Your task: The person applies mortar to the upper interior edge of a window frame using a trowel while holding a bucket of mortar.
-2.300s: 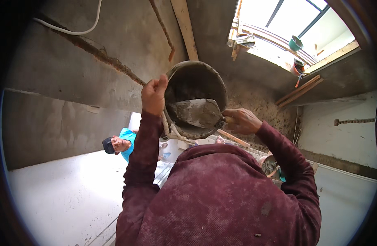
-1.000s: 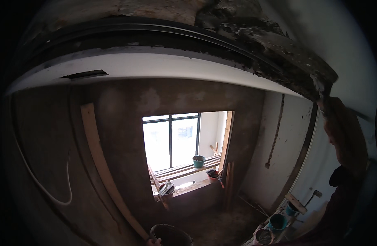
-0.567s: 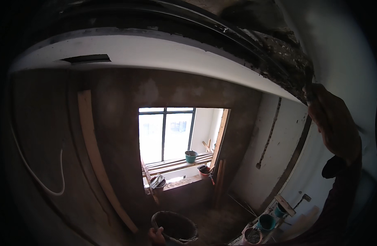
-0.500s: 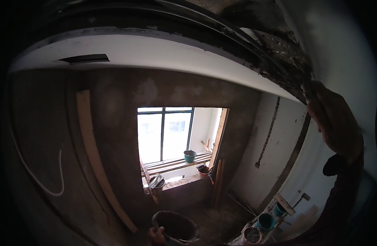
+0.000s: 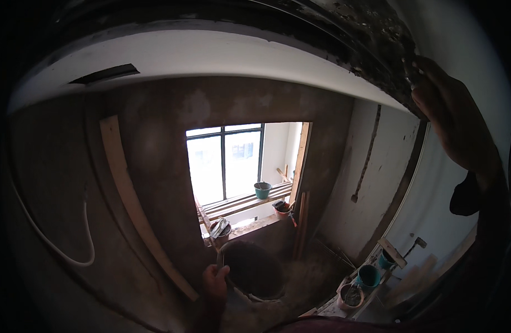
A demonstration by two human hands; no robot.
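At the lower middle my left hand (image 5: 215,282) grips the edge of a dark bucket (image 5: 255,269). The bucket is tilted, and its inside is too dark to make out. My right arm reaches up along the right side. The closed right hand (image 5: 447,102) is at the rough, dark underside of a ceiling recess (image 5: 372,36), beside the edge of a white beam (image 5: 211,47). A small pale, shiny bit shows at its fingers, but what it holds is too dark to name.
Below right, a plank stand bears green buckets (image 5: 369,276) and a pinkish bucket (image 5: 350,297). By the window opening are a green bucket (image 5: 262,190), a red bucket (image 5: 281,208) and a bucket with tools (image 5: 220,228). A long board (image 5: 139,211) leans at the left wall.
My left hand has raised the bucket and tipped it. The right hand has shifted slightly up along the ceiling edge. The view has tilted down a little.
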